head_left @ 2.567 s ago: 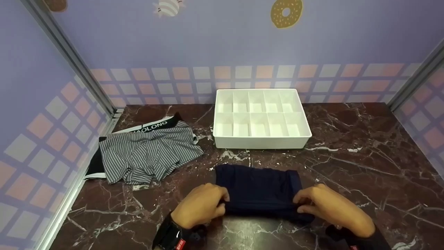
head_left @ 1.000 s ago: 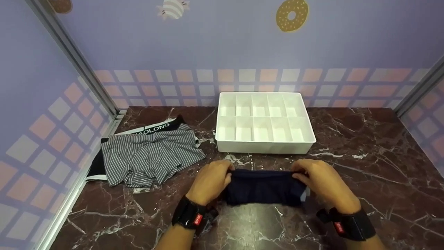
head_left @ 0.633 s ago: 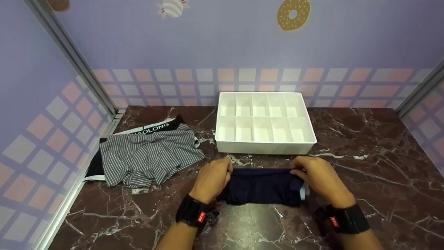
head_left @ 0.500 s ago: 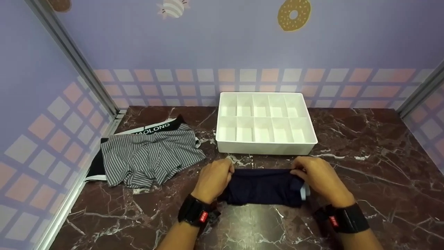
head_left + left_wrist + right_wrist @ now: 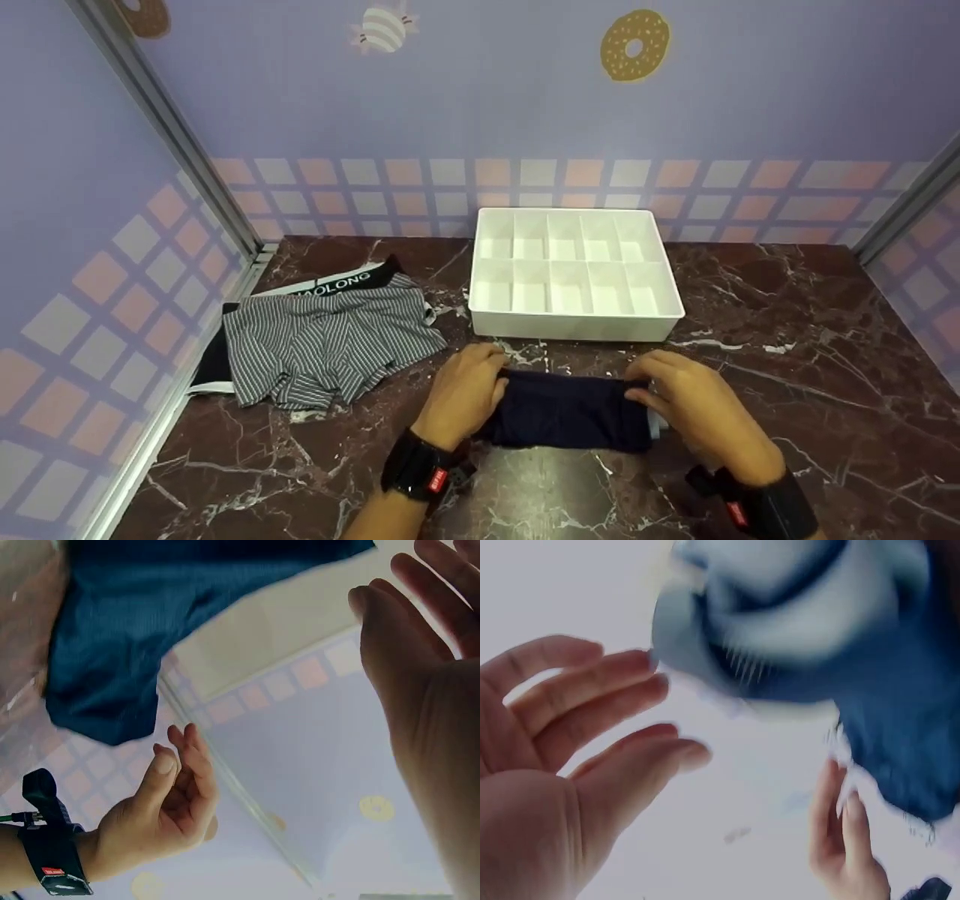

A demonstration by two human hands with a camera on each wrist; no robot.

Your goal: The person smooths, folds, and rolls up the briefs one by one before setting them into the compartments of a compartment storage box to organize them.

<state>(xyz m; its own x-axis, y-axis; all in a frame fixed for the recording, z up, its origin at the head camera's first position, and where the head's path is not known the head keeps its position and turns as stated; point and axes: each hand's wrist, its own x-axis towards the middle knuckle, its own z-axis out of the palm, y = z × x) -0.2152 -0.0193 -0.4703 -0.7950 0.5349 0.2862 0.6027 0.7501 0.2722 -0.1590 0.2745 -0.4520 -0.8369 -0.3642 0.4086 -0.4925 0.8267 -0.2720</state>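
Head view had the navy cloth (image 5: 574, 414) lying on the marbled table (image 5: 847, 394) in front of the white divided box (image 5: 577, 328), a narrower strip than a couple of seconds earlier, my hands having gone from its near edge to its far corners. Wrist views showed my left hand (image 5: 460, 395) and right hand (image 5: 694, 405) with fingers loosely parted, gripping nothing, though whether fingertips brushed the cloth I couldn't tell. I judged that fold laid and just released.
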